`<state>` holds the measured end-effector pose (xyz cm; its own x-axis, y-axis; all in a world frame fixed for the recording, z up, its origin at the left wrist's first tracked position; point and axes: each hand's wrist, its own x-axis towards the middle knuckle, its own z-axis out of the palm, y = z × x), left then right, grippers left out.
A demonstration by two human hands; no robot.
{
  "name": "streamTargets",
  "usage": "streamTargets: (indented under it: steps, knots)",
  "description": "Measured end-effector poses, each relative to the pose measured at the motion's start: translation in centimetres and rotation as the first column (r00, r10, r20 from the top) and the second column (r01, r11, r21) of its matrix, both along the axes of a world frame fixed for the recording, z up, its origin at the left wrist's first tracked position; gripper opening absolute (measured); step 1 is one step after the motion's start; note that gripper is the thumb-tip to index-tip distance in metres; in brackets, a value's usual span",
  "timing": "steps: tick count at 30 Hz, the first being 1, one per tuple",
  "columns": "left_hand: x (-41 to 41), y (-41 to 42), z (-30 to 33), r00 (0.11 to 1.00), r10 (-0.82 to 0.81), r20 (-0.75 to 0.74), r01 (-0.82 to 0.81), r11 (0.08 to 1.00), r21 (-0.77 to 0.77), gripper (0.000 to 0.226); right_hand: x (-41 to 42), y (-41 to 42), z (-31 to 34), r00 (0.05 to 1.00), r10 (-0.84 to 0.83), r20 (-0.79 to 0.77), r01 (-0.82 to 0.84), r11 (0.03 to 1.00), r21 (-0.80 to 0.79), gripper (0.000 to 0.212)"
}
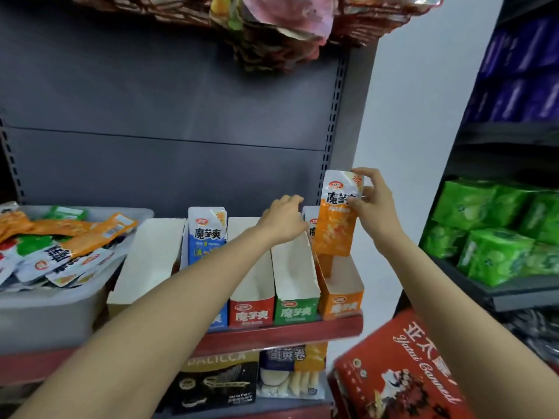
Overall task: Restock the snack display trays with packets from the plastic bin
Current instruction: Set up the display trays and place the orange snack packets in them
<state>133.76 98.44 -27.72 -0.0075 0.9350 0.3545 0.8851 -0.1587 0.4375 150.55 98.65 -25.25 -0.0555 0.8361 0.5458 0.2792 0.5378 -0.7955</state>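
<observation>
The right hand [367,201] pinched an orange packet [337,216] above the orange tray [343,293]; the left hand's [284,220] curled fingers steadied the tray wall beside it.

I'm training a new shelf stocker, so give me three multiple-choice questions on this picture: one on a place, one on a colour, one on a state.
1. Where is the plastic bin?
A. left of the trays
B. right of the trays
C. on the floor

2. What colour is the packet in the right hand?
A. blue
B. orange
C. green

3. What state is the green tray in?
A. overflowing
B. tipped over
C. upright, no packets seen

Answers:
1 A, the bin sits at the shelf's left end.
2 B, its lower half is orange.
3 C, only bare card shows inside.
</observation>
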Motion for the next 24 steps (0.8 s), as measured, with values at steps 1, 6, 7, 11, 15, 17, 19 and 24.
streamTargets:
  steps: [1,6,7,11,15,17,19,24]
  knots:
    - [0.0,0.3,0.0,1.000,-0.008,0.000,0.008,1.000,-0.028,0.065,0.1,0.3,0.1,1.000,-0.004,-0.006,0.004,1.000,0.000,0.042]
    - [0.1,1.6,-0.7,0.998,-0.027,-0.065,0.022,0.997,-0.077,0.060,0.3,1.4,-0.5,1.000,-0.011,0.004,0.011,1.000,0.009,0.041]
    - [0.2,1.8,-0.9,0.998,-0.023,-0.061,0.020,0.998,-0.065,0.058,0.1,1.6,-0.9,0.999,-0.009,0.033,0.008,1.000,0.021,0.040]
    - [0.4,1.8,-1.3,0.999,-0.040,-0.036,0.039,0.999,-0.025,0.063,-0.9,2.4,-1.8,0.996,0.013,0.088,-0.014,1.000,0.006,0.040]
    - [0.1,2.0,-1.4,0.997,-0.070,-0.014,0.069,0.997,-0.032,0.066,-1.3,3.0,-2.4,0.979,0.040,0.199,-0.035,0.999,-0.028,0.038]
    - [-0.1,1.9,-1.4,0.997,-0.078,-0.007,0.078,0.997,-0.027,0.066,-1.2,3.1,-2.8,0.947,-0.002,0.320,0.007,1.000,-0.015,0.036]
    - [-0.2,2.0,-1.5,0.996,-0.085,-0.006,0.085,0.996,-0.031,0.064,-0.9,3.4,-3.4,0.909,-0.058,0.413,0.058,0.998,0.013,0.034]
    - [-0.2,2.1,-1.5,0.996,-0.084,-0.020,0.083,0.996,-0.032,0.063,-0.9,3.8,-5.1,0.820,-0.187,0.542,0.138,0.982,0.131,0.023]
